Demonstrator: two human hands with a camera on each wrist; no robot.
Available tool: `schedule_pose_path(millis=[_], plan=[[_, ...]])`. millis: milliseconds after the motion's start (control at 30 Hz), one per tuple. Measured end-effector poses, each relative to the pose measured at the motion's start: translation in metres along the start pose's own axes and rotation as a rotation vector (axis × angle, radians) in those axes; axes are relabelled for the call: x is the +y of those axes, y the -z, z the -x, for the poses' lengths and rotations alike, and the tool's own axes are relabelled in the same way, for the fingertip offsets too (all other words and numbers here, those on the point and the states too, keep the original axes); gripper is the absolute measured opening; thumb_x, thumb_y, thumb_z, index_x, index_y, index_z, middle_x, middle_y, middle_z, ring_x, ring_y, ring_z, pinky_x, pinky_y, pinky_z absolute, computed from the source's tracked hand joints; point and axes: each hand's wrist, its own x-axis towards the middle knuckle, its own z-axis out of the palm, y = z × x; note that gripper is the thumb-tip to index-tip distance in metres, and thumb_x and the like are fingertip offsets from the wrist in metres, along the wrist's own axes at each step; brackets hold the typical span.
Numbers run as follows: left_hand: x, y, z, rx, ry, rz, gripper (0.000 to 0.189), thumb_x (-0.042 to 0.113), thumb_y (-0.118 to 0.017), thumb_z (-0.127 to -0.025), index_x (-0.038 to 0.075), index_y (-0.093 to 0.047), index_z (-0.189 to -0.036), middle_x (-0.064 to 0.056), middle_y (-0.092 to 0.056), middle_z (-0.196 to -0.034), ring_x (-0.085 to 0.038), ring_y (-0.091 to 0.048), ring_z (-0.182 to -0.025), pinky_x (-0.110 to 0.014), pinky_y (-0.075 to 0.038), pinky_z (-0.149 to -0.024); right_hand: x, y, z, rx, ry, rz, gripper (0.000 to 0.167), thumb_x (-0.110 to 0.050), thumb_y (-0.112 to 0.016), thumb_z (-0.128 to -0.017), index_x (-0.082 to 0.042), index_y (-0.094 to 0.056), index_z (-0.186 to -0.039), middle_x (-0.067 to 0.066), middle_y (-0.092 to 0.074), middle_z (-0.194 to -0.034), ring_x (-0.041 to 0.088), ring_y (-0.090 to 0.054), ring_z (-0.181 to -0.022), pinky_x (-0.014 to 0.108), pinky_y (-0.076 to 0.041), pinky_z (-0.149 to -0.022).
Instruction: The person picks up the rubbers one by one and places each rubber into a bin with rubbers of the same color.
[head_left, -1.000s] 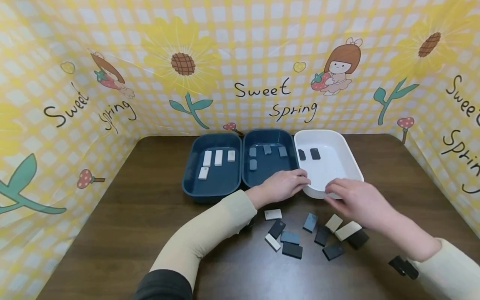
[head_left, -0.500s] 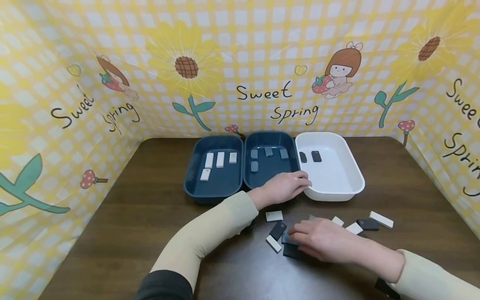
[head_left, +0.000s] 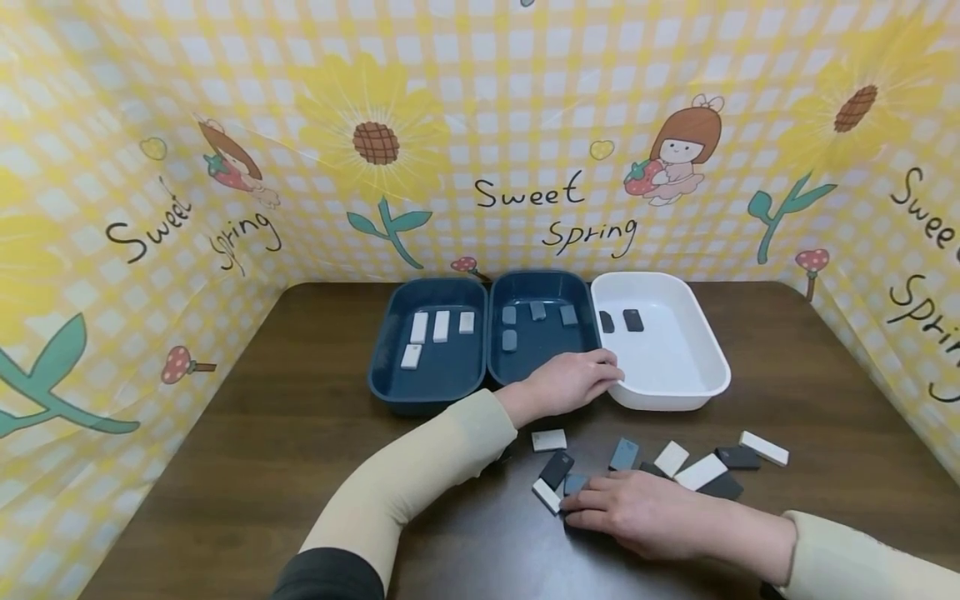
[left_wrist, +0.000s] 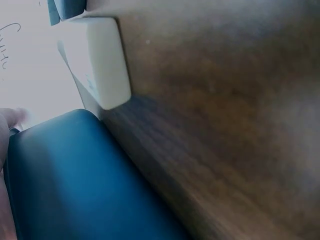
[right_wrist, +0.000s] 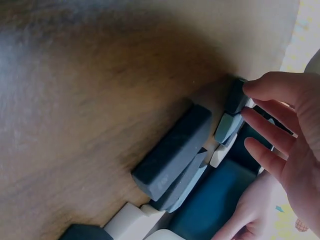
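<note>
In the head view my left hand (head_left: 573, 379) grips the front corner of the white tray (head_left: 667, 354), beside the middle blue tray (head_left: 540, 354). My right hand (head_left: 637, 508) reaches over the small rectangular blocks on the table, its fingers fairly straight. In the right wrist view, thumb and fingertips touch or nearly touch a black block (right_wrist: 235, 95); no curled grip shows. Beside those fingertips lie a blue-grey block (head_left: 575, 483), a white block (head_left: 547, 497) and a black block (head_left: 557, 470).
Four-sided trays stand in a row at the back; the left blue tray (head_left: 427, 379) holds several white blocks. Blue-grey blocks lie in the middle one, and two black ones in the white tray. More loose blocks, including a long white block (head_left: 763, 448), lie right on the table (head_left: 300, 500).
My right hand has left the white tray's front edge and come down toward me, over the loose blocks. A white and a black block now lie farther right. My left hand stays put.
</note>
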Motion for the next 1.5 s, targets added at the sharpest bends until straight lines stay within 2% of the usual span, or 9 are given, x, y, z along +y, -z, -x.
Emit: schedule_pose_path(millis=[167, 367, 533, 800, 1000, 1167, 1300, 1500], plan=[[0.000, 0.002, 0.000, 0.005, 0.001, 0.006, 0.029, 0.024, -0.050, -0.103, 0.016, -0.067, -0.125, 0.002, -0.057, -0.122, -0.005, -0.055, -0.098, -0.014, -0.042, -0.089, 0.002, 0.000, -0.002, -0.021, -0.001, 0.038, 0.037, -0.008, -0.072, -0.085, -0.014, -0.066, -0.120, -0.001, -0.059, -0.127, 0.008, -0.056, -0.098, 0.020, -0.048, -0.078], [0.000, 0.003, 0.000, -0.001, 0.004, 0.018, 0.029, 0.024, -0.050, -0.103, 0.016, -0.067, -0.125, 0.001, -0.057, -0.122, -0.006, -0.055, -0.098, -0.014, -0.042, -0.090, 0.004, 0.000, -0.005, -0.060, 0.010, 0.035, 0.039, -0.008, -0.071, -0.086, -0.013, -0.064, -0.124, 0.000, -0.057, -0.130, 0.008, -0.054, -0.096, 0.019, -0.047, -0.077], [0.000, 0.001, -0.001, -0.009, 0.010, 0.036, 0.029, 0.024, -0.050, -0.103, 0.016, -0.067, -0.125, 0.002, -0.057, -0.123, -0.006, -0.055, -0.099, -0.014, -0.041, -0.091, 0.003, -0.003, -0.004, -0.048, 0.009, 0.063, 0.035, -0.011, -0.069, -0.088, -0.014, -0.065, -0.123, -0.001, -0.058, -0.122, 0.008, -0.054, -0.095, 0.020, -0.048, -0.075], [0.000, 0.001, -0.002, -0.005, 0.012, 0.034, 0.029, 0.024, -0.050, -0.103, 0.016, -0.067, -0.125, 0.002, -0.057, -0.123, -0.005, -0.055, -0.099, -0.013, -0.042, -0.089, 0.004, 0.000, -0.001, -0.048, -0.047, 0.027, 0.034, -0.010, -0.072, -0.085, -0.014, -0.066, -0.118, -0.004, -0.055, -0.106, 0.007, -0.052, -0.089, 0.021, -0.047, -0.071], [0.000, 0.002, -0.001, -0.017, 0.024, 0.043, 0.029, 0.023, -0.050, -0.103, 0.016, -0.066, -0.126, 0.002, -0.056, -0.124, -0.005, -0.055, -0.100, -0.014, -0.041, -0.090, 0.007, 0.004, -0.001, -0.086, -0.035, 0.017, 0.045, -0.011, -0.079, -0.074, -0.014, -0.065, -0.117, -0.004, -0.058, -0.112, 0.009, -0.054, -0.094, 0.025, -0.048, -0.076], [0.000, 0.003, -0.002, -0.021, 0.025, 0.043, 0.029, 0.023, -0.051, -0.103, 0.015, -0.066, -0.126, 0.002, -0.056, -0.124, -0.005, -0.054, -0.101, -0.014, -0.041, -0.091, 0.008, 0.006, 0.000, -0.109, -0.054, 0.002, 0.049, -0.014, -0.081, -0.074, -0.014, -0.065, -0.120, -0.005, -0.061, -0.113, 0.009, -0.054, -0.095, 0.024, -0.048, -0.076], [0.000, 0.002, -0.001, -0.022, 0.027, 0.048, 0.030, 0.024, -0.050, -0.103, 0.015, -0.066, -0.127, 0.002, -0.056, -0.125, -0.005, -0.054, -0.102, -0.015, -0.041, -0.092, 0.009, 0.007, 0.001, -0.087, -0.086, -0.021, 0.050, -0.014, -0.082, -0.072, -0.013, -0.066, -0.119, -0.005, -0.061, -0.110, 0.008, -0.055, -0.094, 0.024, -0.049, -0.075], [0.000, 0.002, -0.001, -0.023, 0.025, 0.040, 0.030, 0.025, -0.050, -0.103, 0.016, -0.066, -0.127, 0.002, -0.056, -0.124, -0.005, -0.054, -0.101, -0.015, -0.041, -0.092, 0.012, 0.017, 0.004, -0.062, -0.149, -0.075, 0.046, -0.018, -0.081, -0.075, -0.012, -0.067, -0.118, -0.005, -0.059, -0.108, 0.008, -0.056, -0.093, 0.027, -0.050, -0.078]])
